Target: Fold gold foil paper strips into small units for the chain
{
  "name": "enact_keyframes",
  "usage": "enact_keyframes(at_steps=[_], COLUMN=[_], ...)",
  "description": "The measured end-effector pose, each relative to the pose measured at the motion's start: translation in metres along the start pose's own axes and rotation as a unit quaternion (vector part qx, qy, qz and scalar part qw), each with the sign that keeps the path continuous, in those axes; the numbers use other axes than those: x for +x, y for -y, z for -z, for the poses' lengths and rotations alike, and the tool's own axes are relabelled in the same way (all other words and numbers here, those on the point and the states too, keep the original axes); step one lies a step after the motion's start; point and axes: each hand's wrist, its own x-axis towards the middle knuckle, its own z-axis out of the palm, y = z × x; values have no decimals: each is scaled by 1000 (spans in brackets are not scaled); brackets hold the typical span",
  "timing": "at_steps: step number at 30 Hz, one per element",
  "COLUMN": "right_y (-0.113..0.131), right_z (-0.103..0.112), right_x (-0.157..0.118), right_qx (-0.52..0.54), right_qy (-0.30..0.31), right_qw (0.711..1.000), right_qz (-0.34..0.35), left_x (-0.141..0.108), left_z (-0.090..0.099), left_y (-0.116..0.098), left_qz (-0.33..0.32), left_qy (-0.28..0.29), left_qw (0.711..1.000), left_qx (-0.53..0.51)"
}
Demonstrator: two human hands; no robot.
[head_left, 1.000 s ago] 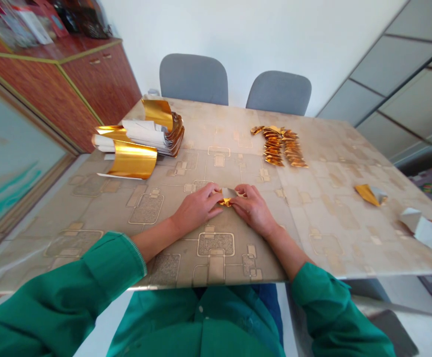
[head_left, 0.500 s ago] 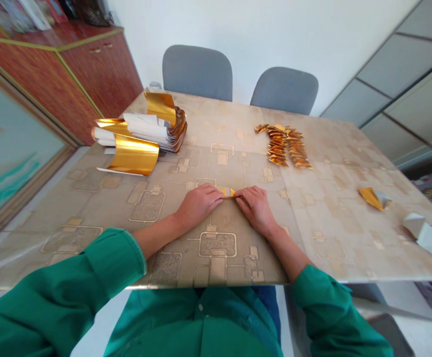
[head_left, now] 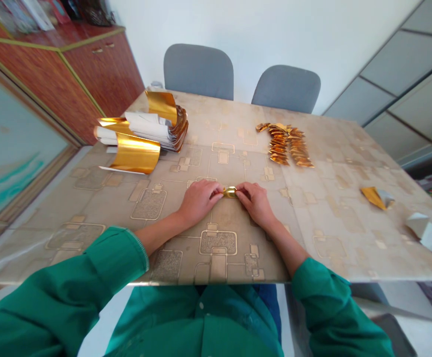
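Observation:
A small folded piece of gold foil paper [head_left: 230, 192] spans the gap between my hands at the middle of the table. My left hand [head_left: 201, 199] pinches its left end, thumb and fingers together. The right end is pinched by my right hand [head_left: 256, 202]. Its shiny gold side shows between the fingertips; both ends are hidden under the fingers. Beyond it, to the right, lie two rows of folded gold paper pieces [head_left: 289, 145]. A stack of gold and white paper sheets [head_left: 137, 153], some curling up, lies at the left.
A crumpled gold paper scrap [head_left: 375, 197] and a white folded paper [head_left: 426, 233] lie on the right of the patterned tablecloth [head_left: 312, 213]. Two grey chairs [head_left: 199, 72] stand behind the far edge. A reddish wooden cabinet [head_left: 93, 69] is at the back left.
The paper between my fingers has turned from a flat strip with a pale middle to a rounded gold shape. Both hands stay in nearly the same place.

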Motion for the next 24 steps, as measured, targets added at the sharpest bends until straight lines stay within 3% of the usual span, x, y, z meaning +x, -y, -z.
enact_keyframes(at_steps=[5, 18, 21, 24], right_y=[7, 8, 8, 8], right_z=[-2, -2, -3, -3], right_x=[3, 6, 6, 5], right_qx=[-25, -107, -109, -110], right_qy=[1, 11, 11, 9], right_qw=[999, 994, 993, 993], right_qz=[-42, -36, -36, -36], left_x=[1, -2, -1, 1], left_z=[1, 3, 2, 1], left_y=[-5, -4, 0, 6], left_qz=[45, 24, -13, -93], left_qy=[3, -9, -5, 4], left_qw=[999, 999, 998, 992], left_qx=[-21, 35, 60, 90])
